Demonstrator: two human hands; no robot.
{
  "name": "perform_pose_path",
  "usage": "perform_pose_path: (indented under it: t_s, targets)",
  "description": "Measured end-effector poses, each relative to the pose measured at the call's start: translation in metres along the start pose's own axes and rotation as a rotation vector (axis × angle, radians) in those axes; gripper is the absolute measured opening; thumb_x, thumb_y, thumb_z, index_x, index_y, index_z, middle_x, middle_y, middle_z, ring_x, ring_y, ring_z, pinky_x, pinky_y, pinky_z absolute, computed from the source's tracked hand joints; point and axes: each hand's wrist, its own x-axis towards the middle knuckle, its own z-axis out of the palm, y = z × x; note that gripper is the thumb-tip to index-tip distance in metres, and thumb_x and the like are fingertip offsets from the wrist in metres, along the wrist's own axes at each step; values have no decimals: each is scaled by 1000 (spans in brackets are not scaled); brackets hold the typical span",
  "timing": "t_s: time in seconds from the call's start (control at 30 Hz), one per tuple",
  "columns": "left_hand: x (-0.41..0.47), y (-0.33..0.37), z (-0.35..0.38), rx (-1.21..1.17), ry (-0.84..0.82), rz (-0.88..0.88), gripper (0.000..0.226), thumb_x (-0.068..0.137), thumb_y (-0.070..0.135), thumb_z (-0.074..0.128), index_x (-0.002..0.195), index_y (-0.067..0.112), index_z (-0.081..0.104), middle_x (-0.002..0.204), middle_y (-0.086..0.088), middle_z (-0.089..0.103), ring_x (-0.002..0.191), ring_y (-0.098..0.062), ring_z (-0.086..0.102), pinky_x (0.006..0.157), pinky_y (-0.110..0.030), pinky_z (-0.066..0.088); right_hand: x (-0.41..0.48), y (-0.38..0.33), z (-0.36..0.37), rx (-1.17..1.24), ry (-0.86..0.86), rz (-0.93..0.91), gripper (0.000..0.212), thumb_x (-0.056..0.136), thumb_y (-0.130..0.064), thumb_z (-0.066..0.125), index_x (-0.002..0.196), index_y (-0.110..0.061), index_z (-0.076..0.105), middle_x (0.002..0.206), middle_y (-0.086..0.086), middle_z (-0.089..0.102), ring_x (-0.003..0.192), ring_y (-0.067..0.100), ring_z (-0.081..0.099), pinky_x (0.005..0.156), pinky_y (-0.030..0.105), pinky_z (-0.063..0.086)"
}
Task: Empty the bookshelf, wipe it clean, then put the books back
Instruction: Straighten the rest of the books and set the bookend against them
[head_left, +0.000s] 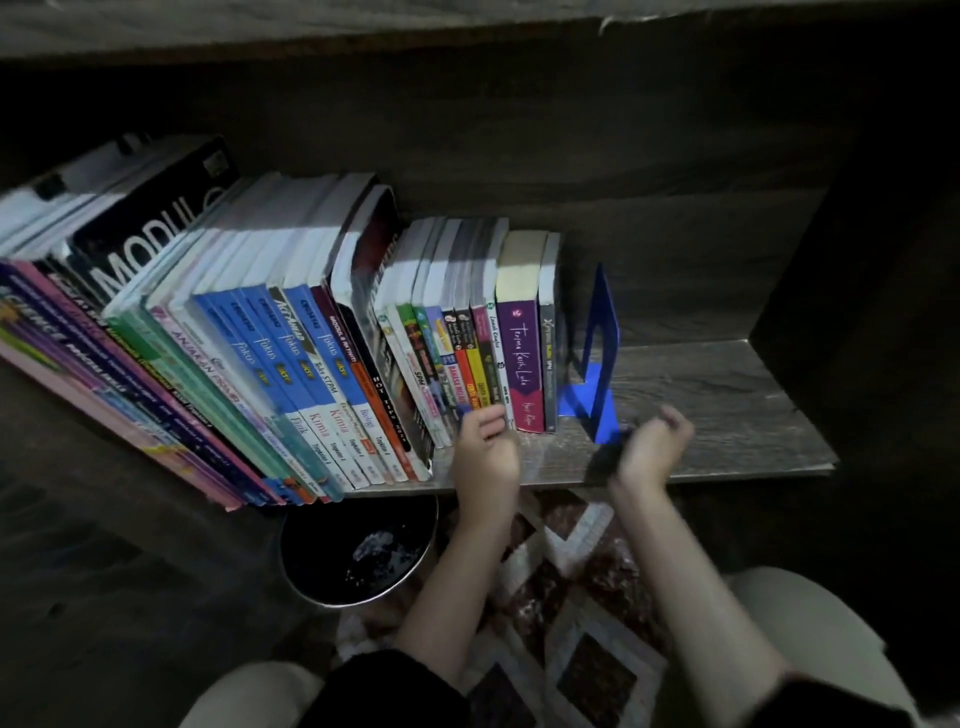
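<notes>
Books (311, 338) stand in 1 row on the shelf (727, 395), closed off by a blue bookend (597, 358). Left hand (485, 447) curls its fingers onto the small spines; right hand (652, 447), blurred, curls near the bookend's foot, grip unclear.

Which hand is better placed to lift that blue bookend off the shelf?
Right, probably: the right hand sits by the base of the bookend, while the left hand is on the small books, further away.

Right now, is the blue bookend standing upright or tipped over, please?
Upright: the bookend stands vertical, its foot flat on the shelf.
</notes>
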Motion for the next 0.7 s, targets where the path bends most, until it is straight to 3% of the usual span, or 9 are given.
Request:
perform_pose_path:
  t_s: [0.07,0.13,0.2,0.27,0.33,0.43,0.53,0.63,0.7]
  targets:
    - [-2,-3,5,-38,-17,-46,31,94,-1,44,120,12,54,115,-3,56,73,-6,52,66,-25,45,27,-11,6,13,-263,175,21,98,-12,39,106,-17,57,94,3,66,83,12,62,73,20,49]
    - [-4,-5,8,-71,-37,-76,33,94,-2,44,122,13,52,114,0,54,75,-3,52,68,-24,45,42,-18,13,-15,-474,234,34,102,-29,38,126,-13,54,118,4,63,111,17,58,100,29,44]
    - [-3,-7,10,-92,-53,-97,34,92,-1,46,121,16,51,117,0,54,91,-9,55,82,-30,48,41,-19,21,-128,-645,245,37,101,-41,35,114,-16,59,108,5,67,106,23,62,96,36,48]
    - [2,-10,11,-110,-55,-110,34,91,0,47,117,21,51,122,0,55,107,-15,55,95,-39,47,34,-15,28,-161,-669,261,38,100,-44,37,95,-17,63,86,6,71,77,19,68,68,28,56]
    - [6,-11,12,-109,-75,-119,38,91,2,48,123,22,53,127,0,55,114,-16,54,101,-42,44,33,-8,34,-125,-675,258,40,101,-41,37,90,-13,64,77,6,69,61,14,68,57,23,55]
    - [11,-8,15,-128,-140,-133,48,92,1,48,138,14,46,139,-1,49,124,-14,48,108,-38,38,26,3,43,-81,-704,243,41,101,-42,36,94,-13,65,77,5,70,60,12,68,59,23,56]
    - [11,-1,17,-139,-176,-125,55,92,-2,45,145,9,35,147,-2,41,132,-13,41,111,-32,34,12,15,54,-84,-772,256,45,97,-52,40,117,-19,63,100,6,73,81,15,71,75,31,59]
    - [11,4,14,-130,-187,-118,54,93,0,45,145,10,34,149,-2,39,133,-13,39,111,-33,34,3,14,57,-97,-775,267,42,101,-46,35,103,-20,67,88,4,74,79,17,70,77,33,57]
    - [9,6,10,-126,-184,-111,52,94,2,46,144,12,38,146,-1,42,131,-12,42,110,-35,36,1,9,55,-143,-735,258,41,102,-44,35,117,-19,63,104,9,72,94,23,69,83,35,55]
